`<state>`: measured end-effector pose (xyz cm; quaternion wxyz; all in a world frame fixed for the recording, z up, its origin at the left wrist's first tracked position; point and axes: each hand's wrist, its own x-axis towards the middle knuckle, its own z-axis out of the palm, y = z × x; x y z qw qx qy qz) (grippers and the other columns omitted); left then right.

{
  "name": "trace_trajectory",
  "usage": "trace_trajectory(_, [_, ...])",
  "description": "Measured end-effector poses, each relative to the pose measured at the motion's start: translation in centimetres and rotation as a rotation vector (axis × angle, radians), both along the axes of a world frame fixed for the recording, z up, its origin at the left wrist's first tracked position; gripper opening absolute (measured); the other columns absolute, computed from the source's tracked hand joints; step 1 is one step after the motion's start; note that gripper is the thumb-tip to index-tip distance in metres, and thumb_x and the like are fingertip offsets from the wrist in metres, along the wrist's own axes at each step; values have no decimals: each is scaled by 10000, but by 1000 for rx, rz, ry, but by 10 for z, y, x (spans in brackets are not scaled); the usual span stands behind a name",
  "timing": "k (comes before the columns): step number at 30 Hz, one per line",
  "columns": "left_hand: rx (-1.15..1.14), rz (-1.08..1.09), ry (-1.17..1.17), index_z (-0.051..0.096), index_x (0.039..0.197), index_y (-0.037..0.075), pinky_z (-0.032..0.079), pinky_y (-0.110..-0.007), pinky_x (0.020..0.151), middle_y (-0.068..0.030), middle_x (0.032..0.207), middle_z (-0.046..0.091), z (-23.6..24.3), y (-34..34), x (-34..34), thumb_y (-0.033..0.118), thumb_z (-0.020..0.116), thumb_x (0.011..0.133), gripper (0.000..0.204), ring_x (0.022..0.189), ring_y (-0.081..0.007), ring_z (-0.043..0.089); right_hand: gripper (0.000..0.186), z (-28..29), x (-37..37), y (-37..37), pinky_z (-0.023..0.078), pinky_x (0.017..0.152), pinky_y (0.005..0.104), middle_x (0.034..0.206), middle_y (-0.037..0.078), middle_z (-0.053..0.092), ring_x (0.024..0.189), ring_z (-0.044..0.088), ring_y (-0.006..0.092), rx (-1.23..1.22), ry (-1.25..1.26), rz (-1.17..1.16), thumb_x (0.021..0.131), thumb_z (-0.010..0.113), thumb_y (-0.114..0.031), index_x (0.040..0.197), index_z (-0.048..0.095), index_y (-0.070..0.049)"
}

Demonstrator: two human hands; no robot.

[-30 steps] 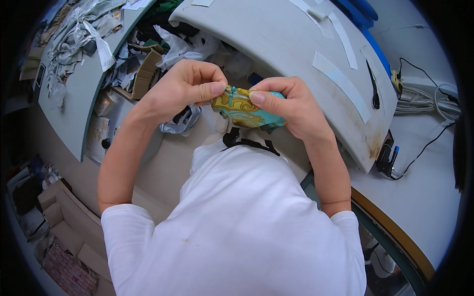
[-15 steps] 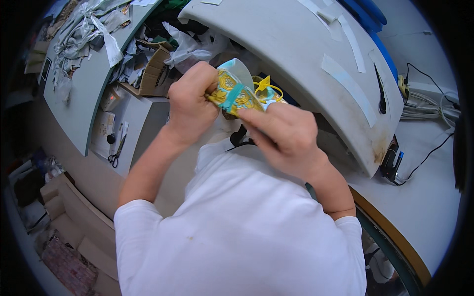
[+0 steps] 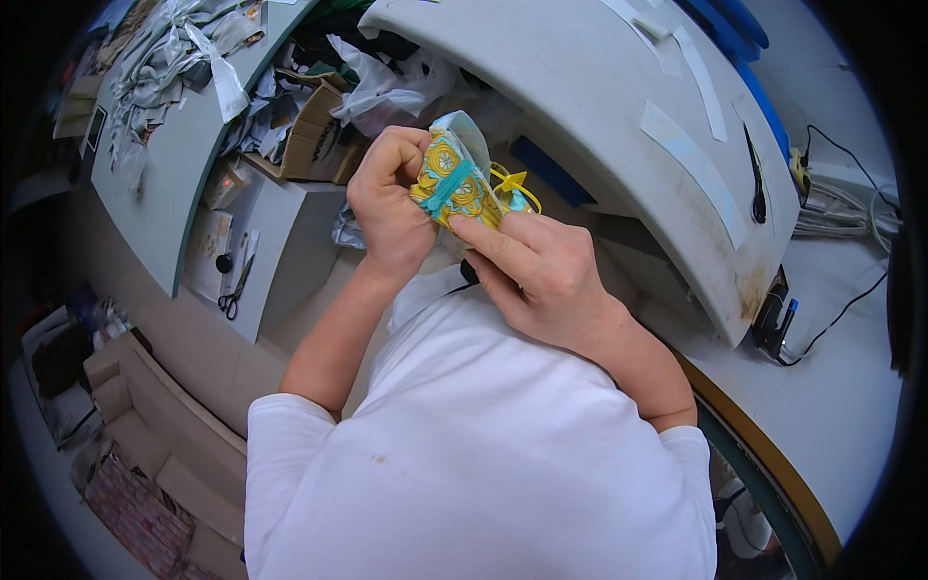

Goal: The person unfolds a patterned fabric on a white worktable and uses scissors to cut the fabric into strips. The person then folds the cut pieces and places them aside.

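Note:
Between my two hands, in front of my chest, is a small yellow and teal patterned fabric piece (image 3: 448, 184). A teal strip crosses its front, and a pale blue-white layer stands up behind it. My left hand (image 3: 394, 193) is closed on its left edge. On the lower right edge, the thumb and fingers of my right hand (image 3: 546, 266) pinch the same piece. A thin yellow loop with a star-shaped part (image 3: 509, 181) sticks out behind, above my right fingers. My fingers hide part of the fabric piece.
A curved pale table (image 3: 580, 106) lies ahead, bearing tape strips and a dark slim tool (image 3: 755, 184). At left are a grey table (image 3: 159, 198) with piled scraps, a cardboard box (image 3: 314, 135), white plastic bags (image 3: 377, 92) and black-handled scissors (image 3: 229, 306). A beige sofa (image 3: 174, 435) stands lower left.
My left hand has shifted slightly right and down with the fabric piece, whose patterned front now shows more fully. My right fingers still pinch its lower edge. The view has turned slightly.

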<state>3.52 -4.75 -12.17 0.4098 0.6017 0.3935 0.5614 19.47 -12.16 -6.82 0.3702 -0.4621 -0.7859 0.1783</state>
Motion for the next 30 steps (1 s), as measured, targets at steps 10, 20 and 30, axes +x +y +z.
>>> trace_trajectory(10, [-6,30,22,401,739,34,415,-218,676,-44,842,541,-5,2,4,-76,728,745,345,749,-113,468,302,1,6,-1,463,493,344,682,55,542,585,592,217,-37,20,-13,776,738,-51,1076,703,-69])
trace_trajectory(20, [-66,14,-60,423,725,17,491,-250,783,-138,1041,692,7,-7,18,-75,709,779,305,883,-115,587,320,9,20,-4,477,524,344,697,66,562,606,602,233,-57,21,-11,769,737,-33,1083,696,-80])
trace_trajectory(30, [-135,41,41,513,831,9,517,-263,779,-105,948,681,67,2,-14,-73,670,855,178,885,-137,642,190,-12,60,-16,453,559,306,745,118,620,616,590,241,-331,224,65,750,791,-58,880,660,-11])
